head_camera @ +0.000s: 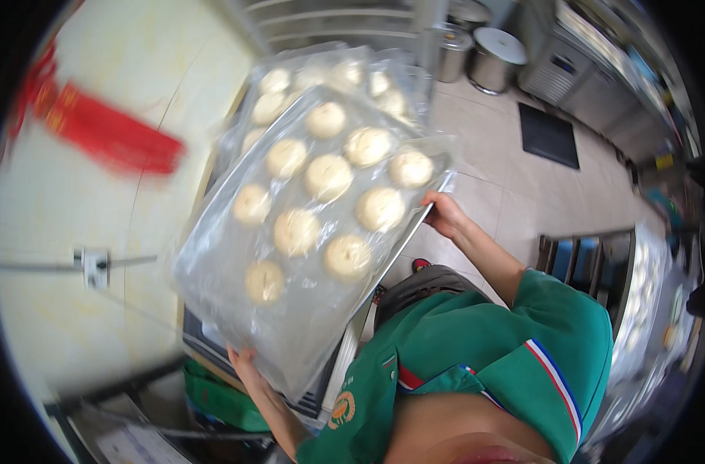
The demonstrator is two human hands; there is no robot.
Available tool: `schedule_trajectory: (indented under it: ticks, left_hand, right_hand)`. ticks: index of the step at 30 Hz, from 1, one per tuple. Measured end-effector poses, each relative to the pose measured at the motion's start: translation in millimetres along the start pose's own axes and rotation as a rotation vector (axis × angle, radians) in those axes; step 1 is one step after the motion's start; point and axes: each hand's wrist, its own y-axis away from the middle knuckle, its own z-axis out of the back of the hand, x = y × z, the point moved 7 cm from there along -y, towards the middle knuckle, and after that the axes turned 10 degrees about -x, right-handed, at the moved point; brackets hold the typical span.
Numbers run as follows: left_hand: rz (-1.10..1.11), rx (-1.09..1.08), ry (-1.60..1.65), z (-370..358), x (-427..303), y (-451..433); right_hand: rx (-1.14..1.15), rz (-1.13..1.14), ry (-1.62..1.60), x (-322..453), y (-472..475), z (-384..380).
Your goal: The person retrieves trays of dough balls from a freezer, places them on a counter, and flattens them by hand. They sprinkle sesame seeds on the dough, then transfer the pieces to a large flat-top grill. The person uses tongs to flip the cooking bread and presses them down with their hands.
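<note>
A metal baking tray [407,236] is held tilted in front of my body, covered with clear plastic film [219,255]. Under the film, several round pale dough balls [328,177] sit apart from each other. My right hand [442,213] grips the tray's right edge, the thumb over the rim. At the near left corner, my left hand [242,355] supports the tray from below; some of its fingers are hidden beneath it. Beyond the far edge lie more film-covered dough balls [275,81], partly hidden by the held tray.
A metal rack [341,23] stands behind the trays. The wall [172,69] at left carries a red tassel [114,130] and a socket [95,268]. Steel bins [497,61], a steel counter unit [561,69] and a black floor mat [548,134] are at right, with covered trays [637,307] nearer me.
</note>
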Motion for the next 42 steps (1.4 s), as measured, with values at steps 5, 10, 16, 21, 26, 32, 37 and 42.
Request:
schedule_trajectory:
  ticks: [5, 10, 16, 21, 26, 32, 37, 42]
  left_hand:
    - [0.029, 0.275, -0.051, -54.9, -31.5, -67.6]
    - [0.034, 0.756, 0.003, -190.1, -54.4, -139.6]
    - [0.133, 1.174, -0.213, -359.1, -75.5, -149.7]
    - [0.086, 1.377, -0.264, -437.8, -53.3, -123.0]
    - [0.098, 1.497, -0.272, -434.1, -39.8, -89.2]
    - [0.129, 1.225, -0.124, -363.3, -43.0, -65.3]
    - [0.097, 0.866, 0.007, -237.8, -65.7, -69.4]
    - [-0.133, 0.371, 0.045, -14.2, -99.7, -35.6]
  right_hand:
    - [-0.106, 0.113, -0.104, 9.8, 28.2, -10.3]
    - [-0.38, 0.342, -0.341, -4.3, 77.9, 25.0]
    - [-0.742, 0.509, -0.686, -60.5, 183.1, 48.1]
    - [-0.878, 0.716, -0.78, -80.0, 223.1, 43.6]
    - [-0.976, 0.667, -0.801, -96.3, 236.5, 69.2]
    - [-0.857, 0.594, -0.645, -36.8, 225.5, 105.3]
    - [-0.523, 0.484, -0.435, 13.3, 166.3, 74.4]
    - [-0.183, 0.153, -0.222, 13.5, 98.9, -22.8]
